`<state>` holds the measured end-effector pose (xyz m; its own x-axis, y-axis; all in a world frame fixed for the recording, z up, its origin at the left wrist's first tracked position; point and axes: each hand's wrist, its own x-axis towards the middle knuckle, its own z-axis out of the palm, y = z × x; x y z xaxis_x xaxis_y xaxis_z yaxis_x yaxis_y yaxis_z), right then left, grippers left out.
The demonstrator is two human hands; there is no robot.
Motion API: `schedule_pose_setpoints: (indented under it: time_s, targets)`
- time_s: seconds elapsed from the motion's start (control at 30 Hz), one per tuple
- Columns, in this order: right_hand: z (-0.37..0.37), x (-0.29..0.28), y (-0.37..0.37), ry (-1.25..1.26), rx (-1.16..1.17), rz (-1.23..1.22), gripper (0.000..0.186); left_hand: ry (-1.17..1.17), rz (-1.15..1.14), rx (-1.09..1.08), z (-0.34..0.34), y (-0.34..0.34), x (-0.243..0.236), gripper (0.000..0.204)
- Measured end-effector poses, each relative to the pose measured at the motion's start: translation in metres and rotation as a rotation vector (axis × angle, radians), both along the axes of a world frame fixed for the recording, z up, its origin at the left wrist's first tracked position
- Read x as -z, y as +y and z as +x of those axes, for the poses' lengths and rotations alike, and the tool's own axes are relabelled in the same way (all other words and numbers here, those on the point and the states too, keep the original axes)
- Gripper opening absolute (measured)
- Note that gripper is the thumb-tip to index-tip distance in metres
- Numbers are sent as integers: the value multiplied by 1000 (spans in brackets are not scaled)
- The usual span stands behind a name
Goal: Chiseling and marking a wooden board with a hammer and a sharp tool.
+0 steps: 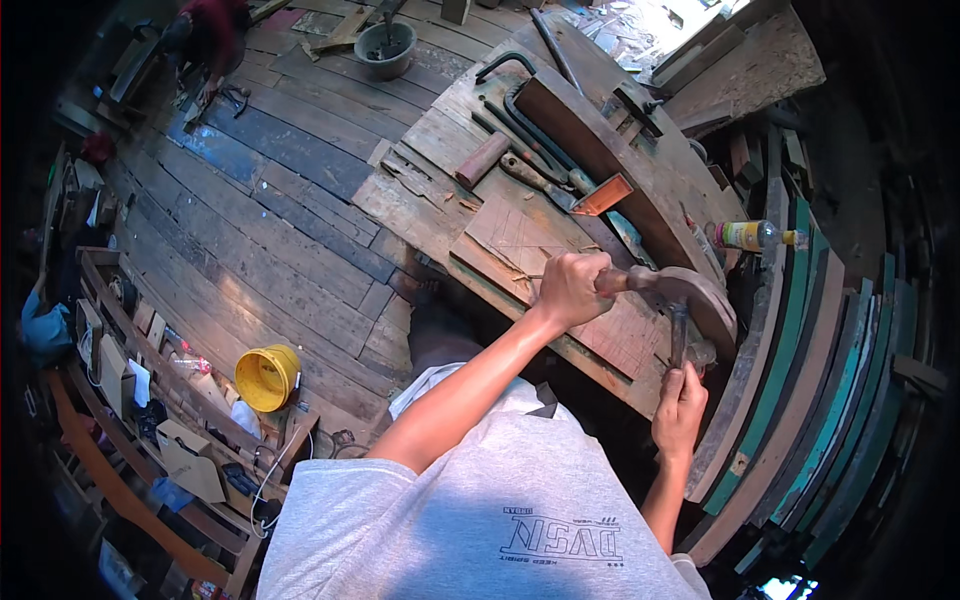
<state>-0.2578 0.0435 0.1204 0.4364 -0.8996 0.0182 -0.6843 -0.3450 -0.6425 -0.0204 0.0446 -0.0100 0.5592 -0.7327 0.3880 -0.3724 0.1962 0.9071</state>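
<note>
My left hand (572, 290) is closed round the wooden handle of a broad, curved, dull brown tool (705, 302), whose exact kind I cannot make out. My right hand (682, 405) grips a tool with a dark metal shaft (679, 335) beside the curved piece. A rounded brownish end shows by that shaft; whether the two tools touch, I cannot tell. Below my left hand a flat reddish-brown board (610, 335) lies on the wooden workbench (405, 205). Wood shavings lie on the board.
Farther along the bench are a wooden cylinder (482, 160), a wooden-handled tool (527, 172), an orange-brown block (603, 195) and a long upright plank (600, 140). A plastic bottle (745, 235) lies at right, near stacked boards (790, 340). A yellow bucket (268, 378) stands left; another person (215, 40) works far left.
</note>
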Motion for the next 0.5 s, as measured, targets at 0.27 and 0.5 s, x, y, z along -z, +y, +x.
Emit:
schedule_pose_setpoints:
  time_s: [0.27,0.5]
  targets:
    - [-10,-60,-6,-405,280,-202,49,28,-1,-1,2,1,-1,25]
    - [3,-1,12,-438,254,-76,53,-2,-11,-32,-1,-2,4,24]
